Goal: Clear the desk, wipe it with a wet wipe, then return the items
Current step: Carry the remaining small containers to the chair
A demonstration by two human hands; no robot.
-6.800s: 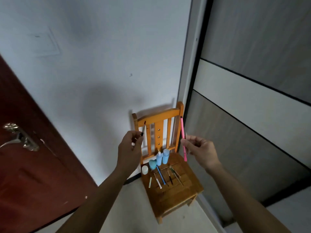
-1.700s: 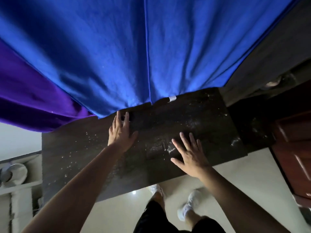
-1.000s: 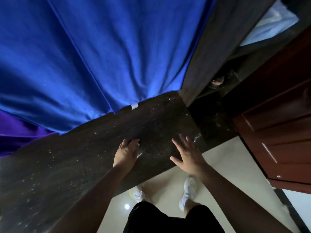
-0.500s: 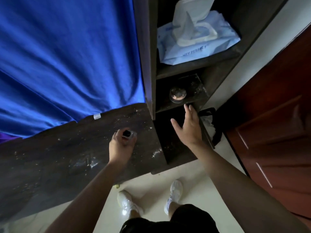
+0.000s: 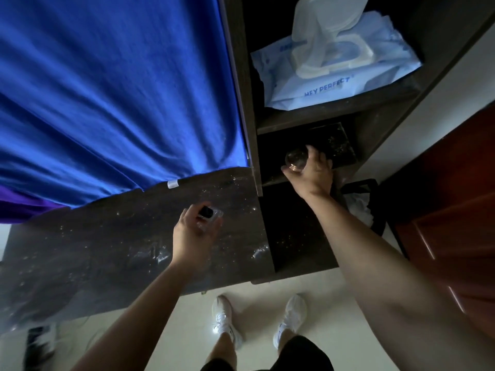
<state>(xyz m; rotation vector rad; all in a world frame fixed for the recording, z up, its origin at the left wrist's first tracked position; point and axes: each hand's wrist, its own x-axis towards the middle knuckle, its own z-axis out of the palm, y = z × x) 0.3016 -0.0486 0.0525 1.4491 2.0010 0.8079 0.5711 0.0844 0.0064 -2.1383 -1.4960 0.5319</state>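
left hand [image 5: 194, 234] fingers curled round small clear bottle [image 5: 210, 216], black cap up, right hand [image 5: 314, 175] fingers clamped on round jar [image 5: 294, 159]

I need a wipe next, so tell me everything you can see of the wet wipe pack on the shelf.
The wet wipe pack is a soft, pale blue plastic pouch printed HEY PERFECT, lying flat on the dark upper shelf. Its white flip lid stands open. Nothing else touches it.
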